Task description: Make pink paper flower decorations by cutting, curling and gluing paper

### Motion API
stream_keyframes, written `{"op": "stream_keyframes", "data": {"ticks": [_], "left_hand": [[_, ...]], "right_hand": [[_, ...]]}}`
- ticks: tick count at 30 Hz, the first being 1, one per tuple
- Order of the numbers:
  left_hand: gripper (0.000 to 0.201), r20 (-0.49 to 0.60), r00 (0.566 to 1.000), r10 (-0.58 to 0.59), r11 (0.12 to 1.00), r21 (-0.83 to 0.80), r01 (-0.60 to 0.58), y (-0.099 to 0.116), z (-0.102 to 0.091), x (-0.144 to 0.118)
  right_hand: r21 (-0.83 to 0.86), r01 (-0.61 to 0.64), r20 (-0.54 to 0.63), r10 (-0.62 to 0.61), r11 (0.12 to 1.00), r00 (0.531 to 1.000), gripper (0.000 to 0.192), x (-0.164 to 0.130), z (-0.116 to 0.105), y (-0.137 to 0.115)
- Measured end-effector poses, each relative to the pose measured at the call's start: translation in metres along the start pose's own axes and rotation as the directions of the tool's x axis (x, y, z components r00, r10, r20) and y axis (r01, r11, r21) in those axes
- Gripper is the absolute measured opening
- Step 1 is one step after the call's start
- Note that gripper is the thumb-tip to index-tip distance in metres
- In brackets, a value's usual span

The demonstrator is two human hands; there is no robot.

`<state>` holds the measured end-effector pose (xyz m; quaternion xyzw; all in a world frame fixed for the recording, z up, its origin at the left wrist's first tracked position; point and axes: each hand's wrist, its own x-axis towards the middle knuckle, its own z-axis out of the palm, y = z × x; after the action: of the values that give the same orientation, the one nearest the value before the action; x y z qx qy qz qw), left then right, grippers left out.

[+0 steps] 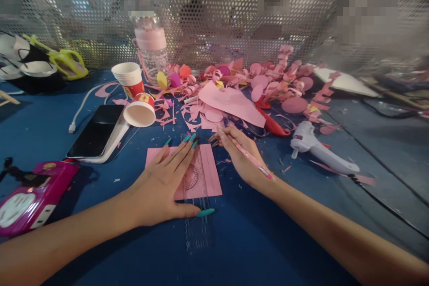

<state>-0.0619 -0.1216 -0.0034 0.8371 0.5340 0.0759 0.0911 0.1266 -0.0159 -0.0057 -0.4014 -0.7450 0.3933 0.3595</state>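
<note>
My left hand (164,183) lies flat with its fingers spread, pressing a clear plastic ruler (197,228) onto a sheet of pink paper (213,178). A protractor circle shows in the ruler, and its near end extends past the paper onto the table. Faint lines run along the paper's right side. Just right of the paper's far corner is my right hand (244,156), closed around a pink pen (250,156). The pen's tip is hidden behind the fingers.
Pink paper scraps (231,103) are heaped along the back. A glue gun (318,149) with a cord lies at right. Paper cups (140,109), a phone (97,132), a clear bottle (152,49) and a magenta device (36,196) stand or lie at left. Perforated metal (214,22) rises behind.
</note>
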Motion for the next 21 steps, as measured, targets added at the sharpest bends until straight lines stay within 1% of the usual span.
{"op": "stream_keyframes", "data": {"ticks": [5, 8, 10, 12, 16, 21], "left_hand": [[0.106, -0.003, 1.000, -0.014, 1.000, -0.018, 0.014, 0.001, 0.000, 0.000], [0.106, 0.013, 1.000, -0.027, 0.999, -0.021, 0.027, 0.001, -0.001, 0.001], [0.105, 0.029, 0.999, -0.030, 0.999, -0.018, 0.031, 0.002, -0.002, 0.001], [0.105, 0.034, 0.999, -0.032, 0.999, -0.018, 0.033, 0.002, -0.002, 0.001], [0.106, 0.034, 0.999, -0.034, 0.999, -0.027, 0.035, 0.002, -0.002, 0.002], [0.106, 0.059, 0.997, -0.058, 0.998, -0.022, 0.060, 0.003, -0.004, 0.001]], "right_hand": [[0.153, -0.060, -0.044, 0.067, 0.986, 0.997, 0.027, 0.002, 0.001, -0.001], [0.224, -0.081, -0.154, 0.117, 0.971, 0.981, 0.026, 0.003, -0.001, -0.004], [0.245, -0.057, -0.244, 0.118, 0.968, 0.963, 0.021, 0.003, -0.002, -0.006], [0.293, -0.019, -0.295, 0.109, 0.956, 0.949, 0.019, 0.003, -0.003, -0.007], [0.413, 0.009, -0.285, 0.120, 0.911, 0.951, 0.019, 0.004, -0.001, -0.008], [0.436, 0.035, -0.297, 0.107, 0.899, 0.949, 0.027, 0.002, 0.001, -0.010]]}}
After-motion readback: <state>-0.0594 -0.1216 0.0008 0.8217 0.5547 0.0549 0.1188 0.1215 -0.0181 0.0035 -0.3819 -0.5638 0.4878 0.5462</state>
